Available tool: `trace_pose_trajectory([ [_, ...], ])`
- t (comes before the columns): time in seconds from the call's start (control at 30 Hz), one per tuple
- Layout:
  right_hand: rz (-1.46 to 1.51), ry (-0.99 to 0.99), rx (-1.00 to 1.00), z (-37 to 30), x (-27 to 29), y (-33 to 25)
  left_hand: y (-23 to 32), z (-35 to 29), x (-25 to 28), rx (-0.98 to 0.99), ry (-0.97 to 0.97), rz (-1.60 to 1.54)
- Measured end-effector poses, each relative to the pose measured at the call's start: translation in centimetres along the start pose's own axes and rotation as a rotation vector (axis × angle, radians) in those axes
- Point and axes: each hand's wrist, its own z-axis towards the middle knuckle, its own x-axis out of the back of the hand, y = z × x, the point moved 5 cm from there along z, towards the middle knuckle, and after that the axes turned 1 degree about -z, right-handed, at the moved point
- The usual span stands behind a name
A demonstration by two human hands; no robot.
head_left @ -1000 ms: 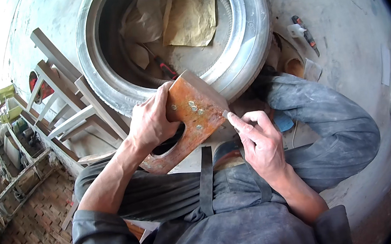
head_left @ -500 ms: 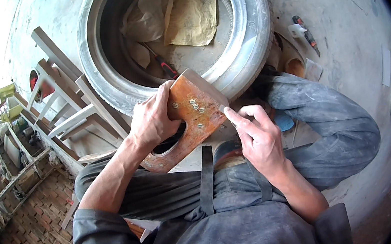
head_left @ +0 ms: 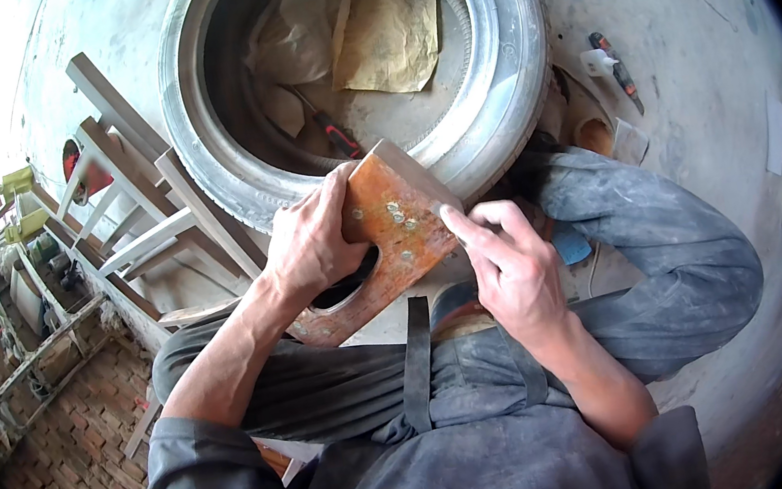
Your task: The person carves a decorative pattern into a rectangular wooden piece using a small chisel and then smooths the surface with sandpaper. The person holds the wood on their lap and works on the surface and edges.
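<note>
My left hand (head_left: 312, 241) is closed around an orange-brown wooden piece (head_left: 399, 233), its fingers over the upper edge and the thumb by a dark rounded cutout. Several pale screw heads or spots dot its worn face, and a pale, thick side faces away from me. At the piece's right edge is my right hand (head_left: 518, 271), its fingers curled and the index fingertip pressed against that edge. Whatever lies in those curled fingers is mostly hidden. The piece is tilted above my lap, over the near rim of a grey, dusty tire (head_left: 512, 74).
Inside the tire lie a yellowish sheet of paper (head_left: 387, 27), a whitish bag (head_left: 302, 20) and a red-and-black screwdriver (head_left: 336, 134). Grey wooden frames (head_left: 136, 161) stand left. Right of the tire lies a red-and-black knife-like tool (head_left: 618, 74). My bent legs (head_left: 656, 255) flank the work.
The right index fingertip has shifted slightly up and left along the piece's edge. My left hand keeps its grip; the whole view has moved a little.
</note>
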Motion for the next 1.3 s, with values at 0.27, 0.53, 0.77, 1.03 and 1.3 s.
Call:
trace_pose_trajectory([
  [0.27, -0.058, 0.001, 0.009, -0.6, 0.3, 0.5, 0.0, 0.1, 0.0, 0.013, -0.014, 0.007],
  [0.53, -0.05, -0.009, -0.012, -1.6, 0.5, 0.7, 0.0, 0.1, 0.0, 0.013, -0.018, 0.0],
  [0.77, -0.135, 0.001, 0.046, -2.1, 0.8, 0.5, 0.0, 0.0, -0.1, 0.014, -0.018, 0.018],
  [1.03, -0.153, -0.027, 0.073, -2.0, 0.7, 0.3, -0.1, 0.1, -0.1, 0.019, -0.033, 0.015],
  [1.3, -0.162, -0.05, 0.051, -0.9, 0.1, -0.1, -0.2, -0.2, -0.1, 0.023, -0.028, 0.025],
])
